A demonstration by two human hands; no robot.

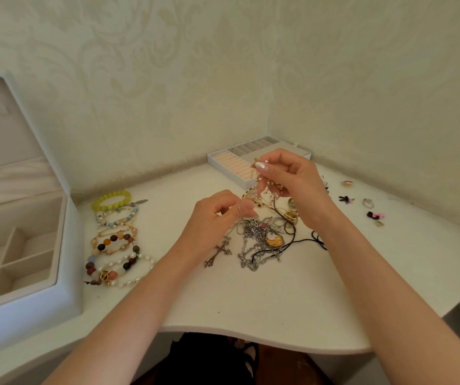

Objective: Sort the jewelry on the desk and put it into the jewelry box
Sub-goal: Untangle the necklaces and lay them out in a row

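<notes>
A tangled pile of chains and necklaces lies mid-desk, with a gold pendant and a cross pendant in it. My right hand is raised above the pile and pinches a pearl bead strand that hangs down to it. My left hand rests at the pile's left edge, its fingers curled on a thin chain. A column of beaded bracelets lies to the left, a yellow-green one at the top. The open white jewelry box stands at far left.
A white ring tray with padded slots sits at the back by the wall corner. Small earrings and rings are scattered at the right. The desk's curved front edge runs just above my lap.
</notes>
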